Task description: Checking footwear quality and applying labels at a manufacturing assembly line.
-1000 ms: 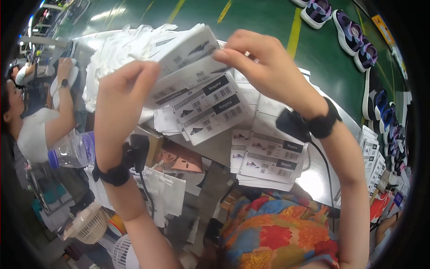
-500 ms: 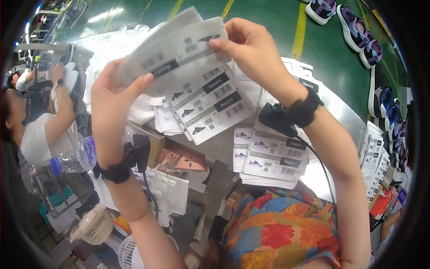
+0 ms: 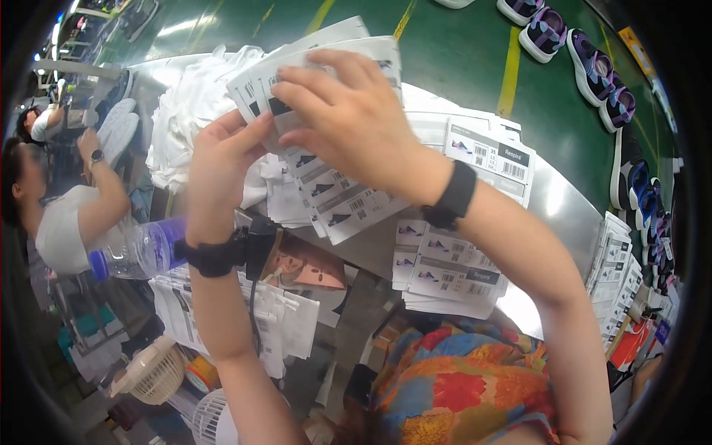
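Dark shoes with purple straps stand on a green surface crossed by yellow stripes; a crumpled white heap rests on the metal desk; at the left, 1 co-worker in a white top wears a dark watch; near that person shows a clear bottle with a purple cap; lower down are 1 beige fan and 1 white fan.

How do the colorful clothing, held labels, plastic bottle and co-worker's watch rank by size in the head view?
Largest: clothing
Next: labels, partly covered by the right hand
Then: bottle
Smallest: watch
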